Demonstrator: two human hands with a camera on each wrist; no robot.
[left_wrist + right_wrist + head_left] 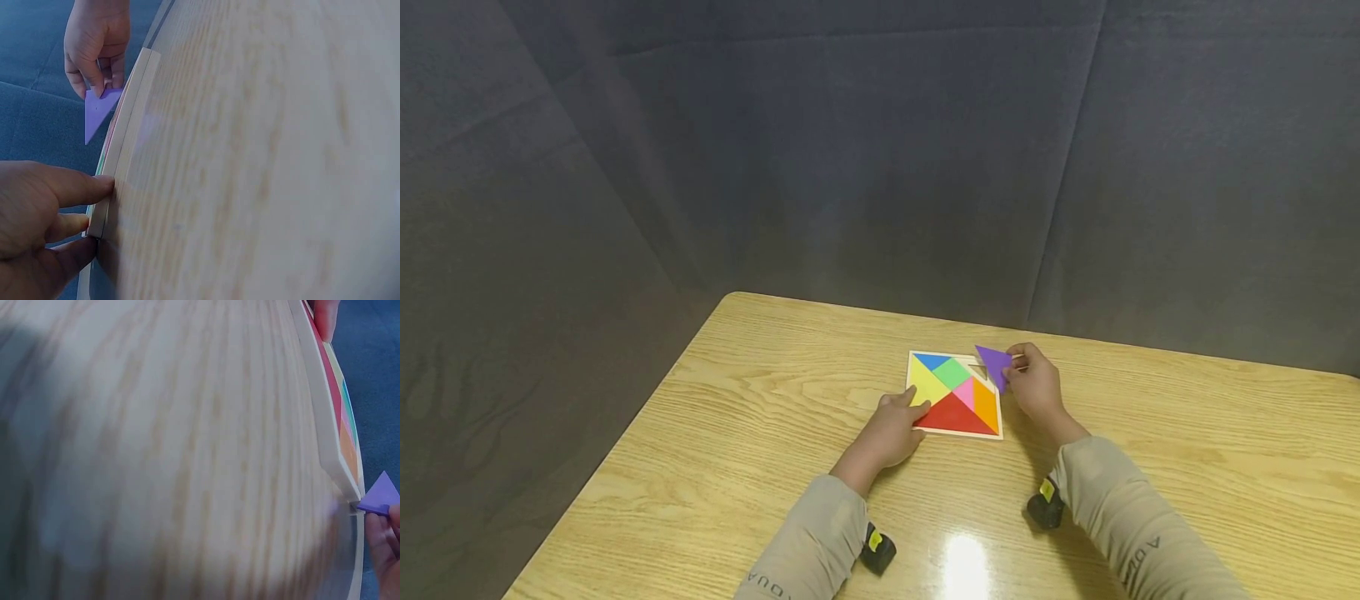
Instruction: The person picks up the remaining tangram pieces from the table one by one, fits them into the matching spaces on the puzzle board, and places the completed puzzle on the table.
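Note:
A square wooden tangram board lies on the table with yellow, blue, green, pink, orange and red pieces in its frame. Its far right corner shows a bare recess. My left hand grips the near left side, and the left wrist view shows fingers on both faces of the board's edge. Between thumb and fingers, my right hand pinches a purple triangle tangram piece. That piece is tilted up over the board's far right corner, its tip overlapping the rim in the head view.
The wood-grain table extends around the board, its back edge a short way beyond. A dark cloth curtain hangs behind and at the left. Black wrist cameras sit below both sleeves, close to the tabletop.

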